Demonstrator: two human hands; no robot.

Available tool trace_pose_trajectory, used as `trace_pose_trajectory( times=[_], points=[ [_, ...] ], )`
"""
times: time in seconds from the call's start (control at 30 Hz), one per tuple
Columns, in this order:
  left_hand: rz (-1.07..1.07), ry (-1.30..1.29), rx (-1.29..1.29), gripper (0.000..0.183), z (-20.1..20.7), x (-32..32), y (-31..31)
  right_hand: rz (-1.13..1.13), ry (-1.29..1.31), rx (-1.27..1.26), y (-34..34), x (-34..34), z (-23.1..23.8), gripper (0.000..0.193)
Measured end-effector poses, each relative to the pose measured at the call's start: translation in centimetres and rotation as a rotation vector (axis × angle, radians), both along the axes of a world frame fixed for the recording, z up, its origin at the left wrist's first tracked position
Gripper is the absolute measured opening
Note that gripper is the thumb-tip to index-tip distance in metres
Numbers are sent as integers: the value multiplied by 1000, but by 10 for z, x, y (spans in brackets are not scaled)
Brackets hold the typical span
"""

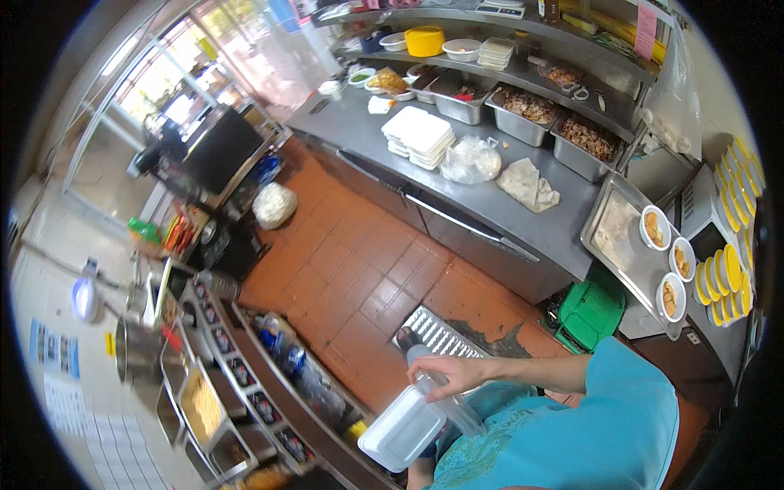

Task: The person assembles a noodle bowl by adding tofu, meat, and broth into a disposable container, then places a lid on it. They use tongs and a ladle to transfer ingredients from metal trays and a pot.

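Observation:
At the lower middle, my right hand [452, 375] is closed around a clear plastic container [461, 410], held on its side close to my body in a turquoise shirt. Right beside it a white lidded takeaway box [403, 429] is held up off the floor, tilted. Only a small part of my left hand [420, 472] shows, at the lower edge of that box; it appears to support the box from beneath, and its fingers are hidden.
Along the steel counter [351, 121] stand stacked white boxes [418, 135], a plastic bag [471, 159], a cloth [529, 185] and food pans [523, 114]. A steel tray [608, 224] holds bowls at right. A green bin [590, 317] and floor grate [441, 333] are below; another counter with pans [204, 404] runs left.

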State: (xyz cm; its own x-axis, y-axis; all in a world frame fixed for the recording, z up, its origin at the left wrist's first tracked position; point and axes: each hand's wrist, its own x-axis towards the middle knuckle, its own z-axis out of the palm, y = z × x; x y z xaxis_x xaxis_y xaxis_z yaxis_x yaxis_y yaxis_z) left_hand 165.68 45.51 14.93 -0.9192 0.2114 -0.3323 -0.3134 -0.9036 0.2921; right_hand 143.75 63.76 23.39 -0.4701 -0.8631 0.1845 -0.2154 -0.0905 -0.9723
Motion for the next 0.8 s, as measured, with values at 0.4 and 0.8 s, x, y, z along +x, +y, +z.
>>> trace_pose_trajectory(
  times=[0.4, 0.8],
  points=[
    [-1010, 56, 505, 50, 39, -516, -112, -418, -231, 93, -46, -305, 53, 51],
    [-1200, -174, 459, 67, 50, -820, -100, -764, 92, 22, 8, -514, 117, 26]
  ],
)
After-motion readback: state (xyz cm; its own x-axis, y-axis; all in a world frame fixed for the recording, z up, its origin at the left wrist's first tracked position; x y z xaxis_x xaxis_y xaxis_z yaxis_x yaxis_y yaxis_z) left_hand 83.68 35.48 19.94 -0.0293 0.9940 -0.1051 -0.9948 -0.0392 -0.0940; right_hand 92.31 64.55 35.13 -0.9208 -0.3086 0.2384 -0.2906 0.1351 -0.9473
